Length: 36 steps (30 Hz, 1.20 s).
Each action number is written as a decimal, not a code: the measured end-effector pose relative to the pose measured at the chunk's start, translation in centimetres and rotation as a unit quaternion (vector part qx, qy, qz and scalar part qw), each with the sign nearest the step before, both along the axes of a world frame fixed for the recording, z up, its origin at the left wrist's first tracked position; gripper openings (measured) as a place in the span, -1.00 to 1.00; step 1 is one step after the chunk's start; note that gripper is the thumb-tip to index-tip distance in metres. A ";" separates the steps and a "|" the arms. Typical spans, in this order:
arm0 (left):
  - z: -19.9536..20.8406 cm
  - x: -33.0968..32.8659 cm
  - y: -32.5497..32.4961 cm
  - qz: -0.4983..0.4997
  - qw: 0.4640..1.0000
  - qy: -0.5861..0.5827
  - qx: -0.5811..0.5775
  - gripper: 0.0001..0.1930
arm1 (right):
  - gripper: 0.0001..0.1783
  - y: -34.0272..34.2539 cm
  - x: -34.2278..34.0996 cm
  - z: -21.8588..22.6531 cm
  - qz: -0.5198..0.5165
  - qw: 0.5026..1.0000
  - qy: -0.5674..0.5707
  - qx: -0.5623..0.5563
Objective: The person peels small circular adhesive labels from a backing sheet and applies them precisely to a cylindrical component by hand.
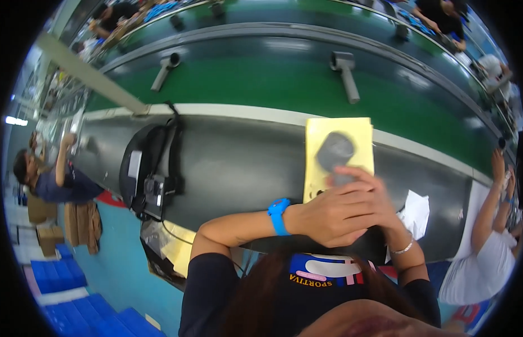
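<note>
Flat pale-yellow rectangular sheet (338,147) lies on the dark worktop (239,163), near its far edge. Dark grey rounded soft piece (335,150) rests on the sheet, blurred; its near end lies under the fingers.

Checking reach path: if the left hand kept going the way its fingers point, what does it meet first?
Probably the dark grey rounded part lying on the yellow sheet. The left hand has fingers pointing up and right toward it, overlapping the right hand. Motion blur leaves depth uncertain.
</note>
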<state>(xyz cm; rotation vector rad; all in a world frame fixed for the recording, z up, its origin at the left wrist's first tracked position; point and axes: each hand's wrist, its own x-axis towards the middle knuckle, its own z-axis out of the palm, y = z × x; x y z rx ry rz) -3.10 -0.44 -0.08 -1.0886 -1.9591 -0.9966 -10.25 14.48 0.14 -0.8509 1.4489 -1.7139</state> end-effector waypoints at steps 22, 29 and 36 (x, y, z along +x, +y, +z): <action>2.3 0.0 -1.0 -0.005 0.997 -0.077 -0.003 -0.56 | -0.61 -11.9 -19.1 -1.6 -0.223 0.697 0.531 0.427; 3.5 -0.6 -2.9 0.152 0.986 -0.045 -0.055 -0.60 | -0.65 -9.1 -17.0 1.7 -0.164 0.897 0.256 0.321; 4.2 -1.5 -4.2 0.271 0.947 -0.081 -0.152 -0.26 | -0.62 -1.6 -4.4 7.5 -0.050 0.828 0.541 0.137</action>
